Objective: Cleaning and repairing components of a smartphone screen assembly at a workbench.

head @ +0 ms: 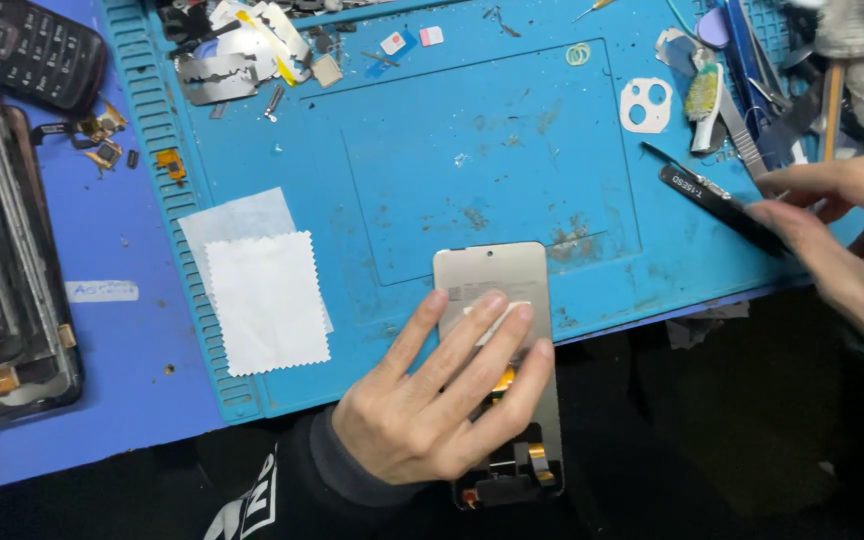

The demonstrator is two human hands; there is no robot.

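My left hand (442, 390) lies flat on a phone screen panel (492, 275) that rests back side up at the near edge of a blue work mat (472, 150). The fingers press down on the panel's silvery back, and orange flex cables show at its lower end. My right hand (852, 240) is at the right edge, pinching black tweezers (712, 200) whose tip points left over the mat.
Two white cleaning wipes (262, 290) lie left of the panel. Metal shields and small parts (242, 60) clutter the mat's far left, a white camera frame (646, 104) and several tools its far right. A black keypad phone (27, 50) and stacked phone frames (2, 270) sit left.
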